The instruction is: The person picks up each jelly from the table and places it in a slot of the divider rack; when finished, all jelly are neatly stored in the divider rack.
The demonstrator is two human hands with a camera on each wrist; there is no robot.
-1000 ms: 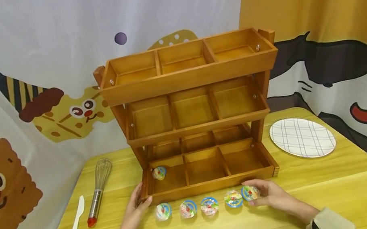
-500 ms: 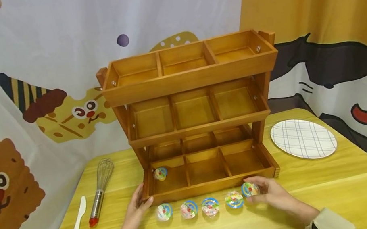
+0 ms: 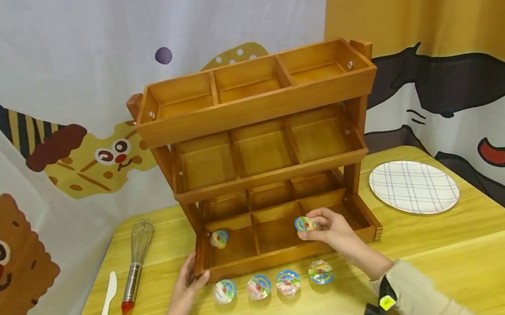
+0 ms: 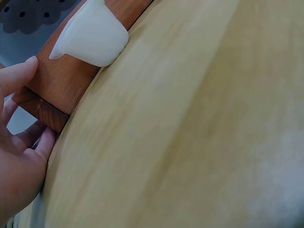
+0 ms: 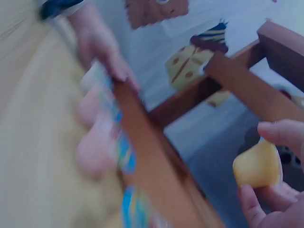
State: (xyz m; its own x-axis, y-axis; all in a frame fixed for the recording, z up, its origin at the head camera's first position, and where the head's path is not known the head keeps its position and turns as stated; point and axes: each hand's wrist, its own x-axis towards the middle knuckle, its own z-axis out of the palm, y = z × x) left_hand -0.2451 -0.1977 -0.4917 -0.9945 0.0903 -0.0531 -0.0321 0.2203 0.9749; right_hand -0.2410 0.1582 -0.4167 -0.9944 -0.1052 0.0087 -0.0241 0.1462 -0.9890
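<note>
My right hand (image 3: 333,230) pinches a jelly cup (image 5: 259,165) with yellowish contents and a printed lid, over the bottom tier of a three-tier wooden rack (image 3: 270,258), near the divider between its middle and right compartments. My left hand (image 3: 185,286) grips the front left corner of that tier, thumb on the front board and fingers round the side. Another jelly cup (image 3: 218,239) sits in the bottom left compartment. Along the rack's front, several more stand in a row on the table, including a white one (image 4: 95,35) nearest my left hand and a yellow one (image 3: 320,272) at the right end.
Left of the rack lie a whisk (image 3: 137,265) with a red-tipped handle and a white plastic knife (image 3: 104,310). A checked oval plate (image 3: 414,186) lies on the right of the wooden table (image 3: 453,257). Printed cloth (image 3: 226,10) hangs behind.
My right hand has lifted the rightmost jelly cup off the table and carried it up and left, over the bottom tier. The left hand stays at the rack's corner.
</note>
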